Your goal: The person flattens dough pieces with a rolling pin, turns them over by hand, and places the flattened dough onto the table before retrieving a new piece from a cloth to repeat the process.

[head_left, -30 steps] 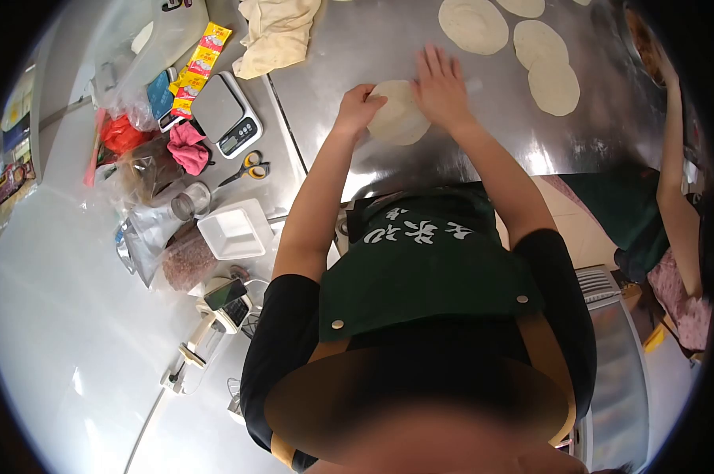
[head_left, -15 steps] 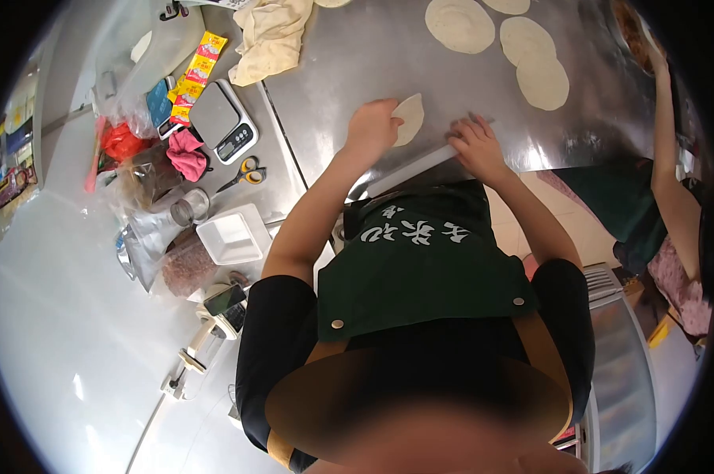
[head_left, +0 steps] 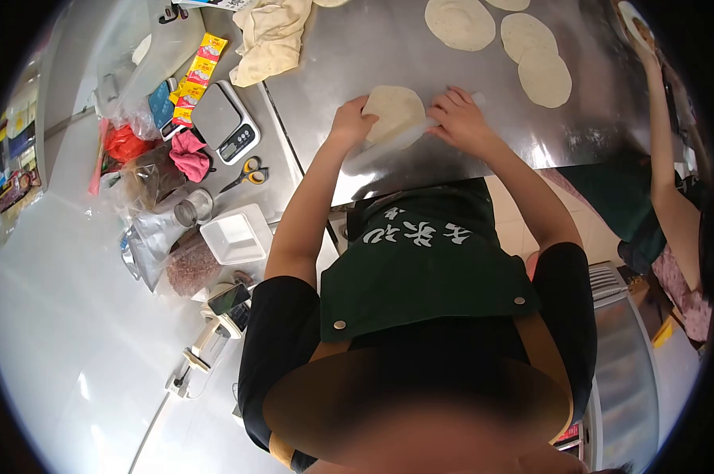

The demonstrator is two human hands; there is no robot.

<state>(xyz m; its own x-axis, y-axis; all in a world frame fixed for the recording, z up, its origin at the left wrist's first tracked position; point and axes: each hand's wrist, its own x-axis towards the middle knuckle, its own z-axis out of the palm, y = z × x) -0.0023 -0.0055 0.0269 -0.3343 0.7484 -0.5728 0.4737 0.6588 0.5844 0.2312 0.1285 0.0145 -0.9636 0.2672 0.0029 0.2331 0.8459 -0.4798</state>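
A flat dough round (head_left: 394, 109) lies on the steel tabletop in front of me. My left hand (head_left: 352, 123) is closed at its left edge, with the thumb on the dough. A pale rolling pin (head_left: 408, 136), smeared by motion, crosses the near side of the round at a slant. My right hand (head_left: 458, 120) is on the pin at the right of the dough, its fingers bent over it. Further off lie more rolled rounds, among them a large dough round (head_left: 460, 24) and two overlapping rounds (head_left: 544, 79).
At left are a crumpled cloth (head_left: 271, 39), yellow sachets (head_left: 199, 75), a digital scale (head_left: 226, 122), scissors (head_left: 250, 174) and a white tray (head_left: 237, 235). A co-worker's arm (head_left: 663, 134) reaches in at the right, near a bowl (head_left: 635, 28).
The dough round, held up by my left hand before, now lies flat. My left hand has shifted slightly left; my right hand and the rolling pin have moved left and away from my body.
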